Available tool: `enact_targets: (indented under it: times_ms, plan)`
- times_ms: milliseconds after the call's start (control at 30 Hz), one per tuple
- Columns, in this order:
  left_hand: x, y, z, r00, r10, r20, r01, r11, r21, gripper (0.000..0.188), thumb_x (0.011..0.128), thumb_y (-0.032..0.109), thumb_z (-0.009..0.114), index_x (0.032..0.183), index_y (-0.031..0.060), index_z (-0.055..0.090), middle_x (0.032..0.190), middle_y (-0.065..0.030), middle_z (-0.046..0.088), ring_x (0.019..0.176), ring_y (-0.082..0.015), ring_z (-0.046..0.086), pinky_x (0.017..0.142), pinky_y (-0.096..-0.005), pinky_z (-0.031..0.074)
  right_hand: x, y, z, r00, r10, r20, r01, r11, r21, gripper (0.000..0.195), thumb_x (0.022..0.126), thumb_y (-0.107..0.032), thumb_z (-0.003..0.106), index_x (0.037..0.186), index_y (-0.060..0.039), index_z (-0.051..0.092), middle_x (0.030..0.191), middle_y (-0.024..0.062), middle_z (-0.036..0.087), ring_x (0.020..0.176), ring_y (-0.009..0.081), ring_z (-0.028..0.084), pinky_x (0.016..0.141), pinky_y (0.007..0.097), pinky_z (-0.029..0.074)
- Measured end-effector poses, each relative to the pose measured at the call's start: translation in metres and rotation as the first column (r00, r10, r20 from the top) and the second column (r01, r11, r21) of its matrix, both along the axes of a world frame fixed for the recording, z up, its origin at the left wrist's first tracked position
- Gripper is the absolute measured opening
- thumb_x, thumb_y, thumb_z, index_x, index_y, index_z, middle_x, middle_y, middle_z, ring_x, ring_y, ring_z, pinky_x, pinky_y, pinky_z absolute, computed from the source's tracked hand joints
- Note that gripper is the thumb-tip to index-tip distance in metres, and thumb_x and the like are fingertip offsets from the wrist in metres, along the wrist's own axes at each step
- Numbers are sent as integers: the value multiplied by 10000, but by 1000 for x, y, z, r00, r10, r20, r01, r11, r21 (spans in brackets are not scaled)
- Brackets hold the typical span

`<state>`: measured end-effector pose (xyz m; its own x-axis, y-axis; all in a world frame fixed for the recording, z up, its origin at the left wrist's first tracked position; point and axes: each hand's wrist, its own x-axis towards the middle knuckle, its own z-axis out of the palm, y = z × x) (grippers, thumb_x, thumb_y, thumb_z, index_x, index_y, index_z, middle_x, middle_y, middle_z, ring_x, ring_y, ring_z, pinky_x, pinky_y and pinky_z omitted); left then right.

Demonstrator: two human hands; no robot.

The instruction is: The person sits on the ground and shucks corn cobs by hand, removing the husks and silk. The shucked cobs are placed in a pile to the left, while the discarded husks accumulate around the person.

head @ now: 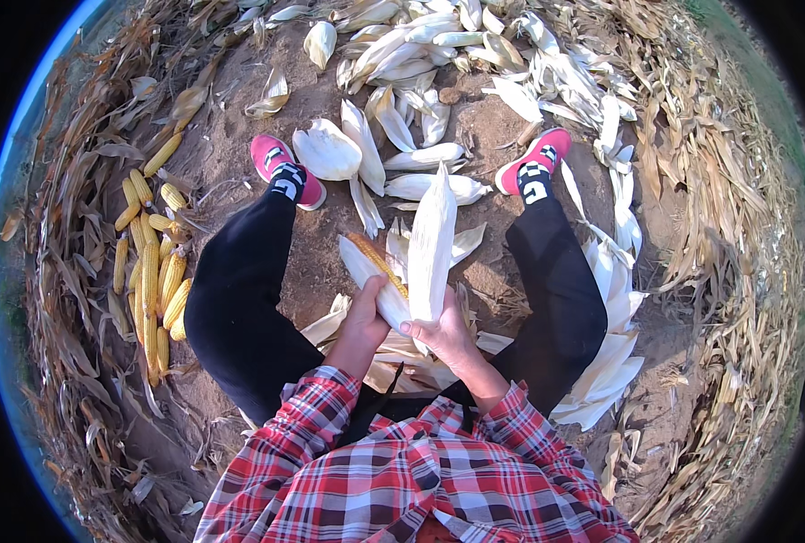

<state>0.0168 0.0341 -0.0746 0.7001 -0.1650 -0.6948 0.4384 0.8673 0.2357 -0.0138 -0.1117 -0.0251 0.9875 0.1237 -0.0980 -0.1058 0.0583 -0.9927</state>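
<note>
Between my knees I hold an ear of corn (379, 262) whose pale husk is partly peeled back, so a strip of yellow kernels shows. My left hand (367, 316) is closed around the ear on its left side, thumb over the husk. In my right hand (447, 330) is a broad white piece of husk (432, 251) that points up and away from me. Near the base of the ear the two hands almost meet. Whether this husk is still joined to the ear is hidden by my fingers.
Bare yellow corn cobs (150, 271) lie heaped on the soil left of my left knee. Unpeeled ears and loose husks (402, 54) are piled beyond my feet. More husks (599, 366) lie beside my right leg. Dry corn stalks (708, 190) border both sides.
</note>
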Motion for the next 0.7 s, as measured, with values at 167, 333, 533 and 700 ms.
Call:
enact_targets:
  times_ms: [167,333,533,700]
  plan:
    - [-4,0,-22,1000,12,-11,-13,999,-50,486,858,173,656,1282,50,453,1218,-139,561,1128,-294,540,1020,-455,415,-2,6,6,996,2,94,38,908,-418,605,690,-172,784,1178,12,478,1083,152,534,999,276,525,874,377,431]
    - [-8,-3,-22,998,-66,4,66,985,-162,459,864,219,666,1237,36,472,1084,-137,601,1007,-280,598,946,-415,475,-6,23,22,939,75,336,162,763,-625,451,661,-66,738,1063,-13,540,967,172,564,877,360,515,786,416,442]
    - [-12,0,-3,945,-318,74,324,939,-111,372,885,328,628,1105,43,533,881,-107,631,791,-204,624,717,-341,516,-9,21,27,787,315,531,-46,888,-458,302,683,49,657,963,-36,584,834,123,605,772,335,590,693,390,470]
    - [-9,-8,-15,979,-206,2,204,970,-130,426,906,287,548,1222,12,472,1041,-139,613,902,-268,634,837,-401,522,-3,18,13,950,-3,-313,169,845,507,60,875,-95,568,898,-48,537,638,14,510,524,149,492,502,279,399]
